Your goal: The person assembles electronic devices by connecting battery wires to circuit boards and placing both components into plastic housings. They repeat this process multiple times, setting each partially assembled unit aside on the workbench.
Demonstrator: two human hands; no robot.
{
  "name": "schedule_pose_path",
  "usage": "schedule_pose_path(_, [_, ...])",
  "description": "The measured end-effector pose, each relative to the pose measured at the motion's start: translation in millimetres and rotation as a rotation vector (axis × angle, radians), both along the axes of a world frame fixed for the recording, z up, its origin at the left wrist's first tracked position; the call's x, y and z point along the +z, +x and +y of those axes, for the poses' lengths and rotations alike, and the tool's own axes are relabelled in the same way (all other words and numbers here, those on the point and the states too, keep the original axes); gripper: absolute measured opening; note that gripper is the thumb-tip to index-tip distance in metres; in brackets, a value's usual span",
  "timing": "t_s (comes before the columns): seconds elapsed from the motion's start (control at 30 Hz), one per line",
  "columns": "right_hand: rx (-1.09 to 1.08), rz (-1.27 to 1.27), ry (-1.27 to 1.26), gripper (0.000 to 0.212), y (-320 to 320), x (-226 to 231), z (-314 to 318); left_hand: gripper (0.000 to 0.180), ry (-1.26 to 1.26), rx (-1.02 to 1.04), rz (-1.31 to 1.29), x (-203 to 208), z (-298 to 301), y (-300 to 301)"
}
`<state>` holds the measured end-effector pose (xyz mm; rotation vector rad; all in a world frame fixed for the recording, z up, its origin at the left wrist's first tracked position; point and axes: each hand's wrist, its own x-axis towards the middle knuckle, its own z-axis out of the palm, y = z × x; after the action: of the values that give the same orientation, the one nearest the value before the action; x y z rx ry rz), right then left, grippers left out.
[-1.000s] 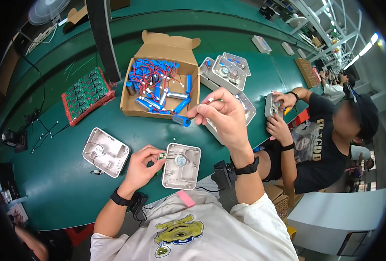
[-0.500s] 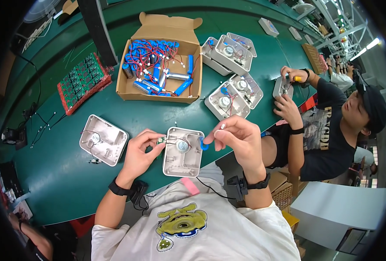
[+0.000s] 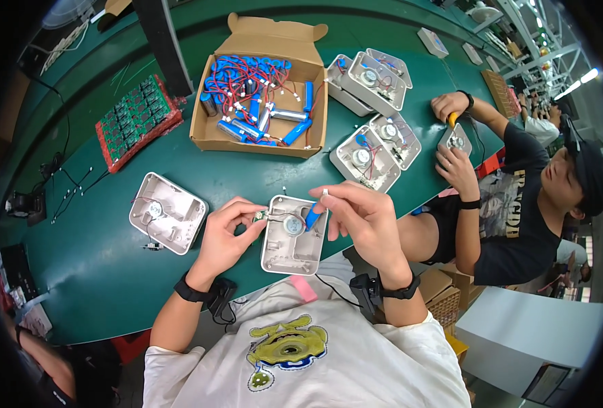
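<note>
A light-grey plastic housing [image 3: 288,262] sits before me, its hollow side up, with a round silver speaker [image 3: 293,224] inside. Pinched in my left hand [image 3: 228,234], at the housing's left wall, is a small green circuit board [image 3: 261,216]; thin wires run from it toward the speaker. My right hand [image 3: 364,221] is closed over the housing's upper right part. A blue cylindrical battery [image 3: 312,216] slants into the housing under its fingers, and a small white connector [image 3: 325,193] shows at the fingertips. How firmly these fingers grip the battery is partly hidden.
Another open housing [image 3: 168,214] lies to the left. A cardboard box [image 3: 261,144] of wired blue batteries stands beyond, beside stacked green circuit boards [image 3: 138,122]. More housings [image 3: 366,160] are at the right, where a co-worker's hands [image 3: 456,166] work on one.
My right hand has moved left and closer over the housing. The battery, seen end-on at the housing's right wall before, now shows its side and slants inward. My left hand keeps the circuit board.
</note>
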<state>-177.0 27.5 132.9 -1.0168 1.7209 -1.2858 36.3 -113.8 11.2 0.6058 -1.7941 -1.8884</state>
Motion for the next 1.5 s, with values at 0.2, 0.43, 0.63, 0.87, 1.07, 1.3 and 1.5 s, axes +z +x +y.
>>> schedule_pose_path(0.2, [0.008, 0.0, 0.032, 0.017, 8.4, 0.8, -9.7, 0.029, -0.013, 0.024, 0.001, 1.3, 1.2, 0.8])
schedule_pose_path(0.43, [0.244, 0.515, -0.016, 0.012, 34.1, -18.2, -23.1, 0.029, -0.17, 0.063, 0.018, -1.3, 1.8, -1.9])
schedule_pose_path(0.63, [0.253, 0.471, 0.164, 0.011, 41.9, -31.0, -32.4, 0.03, -0.256, 0.102, 0.045, 1.7, 5.6, -2.0])
schedule_pose_path(0.87, [0.263, 0.411, 0.193, 0.011, 42.9, -36.3, -34.0, 0.031, -0.323, 0.143, 0.086, 1.4, 6.6, -2.8])
schedule_pose_path(1.07, [0.24, 0.426, 0.159, 0.012, 46.3, -37.3, -32.8, 0.036, -0.393, 0.184, 0.057, 8.5, 9.4, -2.5])
schedule_pose_path(1.3, [0.205, 0.482, 0.131, 0.009, 52.3, -44.5, -34.9, 0.036, -0.515, 0.244, 0.048, 8.0, 14.4, -1.7])
schedule_pose_path(1.5, [0.151, 0.55, 0.074, 0.008, 58.9, -50.9, -35.5, 0.036, -0.531, 0.273, 0.009, 12.8, 19.0, -2.6])
